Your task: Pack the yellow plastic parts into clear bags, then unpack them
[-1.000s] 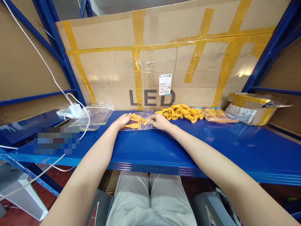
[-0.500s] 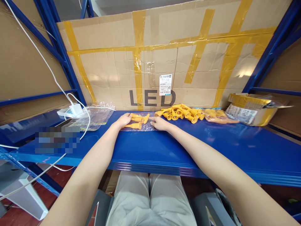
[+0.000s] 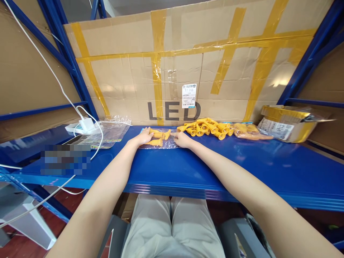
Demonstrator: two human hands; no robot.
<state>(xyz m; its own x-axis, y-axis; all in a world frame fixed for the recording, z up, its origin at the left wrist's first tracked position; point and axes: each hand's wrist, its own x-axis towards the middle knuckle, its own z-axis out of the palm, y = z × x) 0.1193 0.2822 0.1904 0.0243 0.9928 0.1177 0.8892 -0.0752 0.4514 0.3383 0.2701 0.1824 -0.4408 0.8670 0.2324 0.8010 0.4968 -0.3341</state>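
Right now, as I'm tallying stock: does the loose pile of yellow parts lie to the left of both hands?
No, the loose pile of yellow parts lies on the blue shelf, right of the right hand.

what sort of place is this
Likely a warehouse or packing stockroom: a blue metal rack shelf as the work surface, a large taped cardboard panel printed LED behind it, and a clear plastic bag of orange cone-shaped parts beside a loose pile of more.
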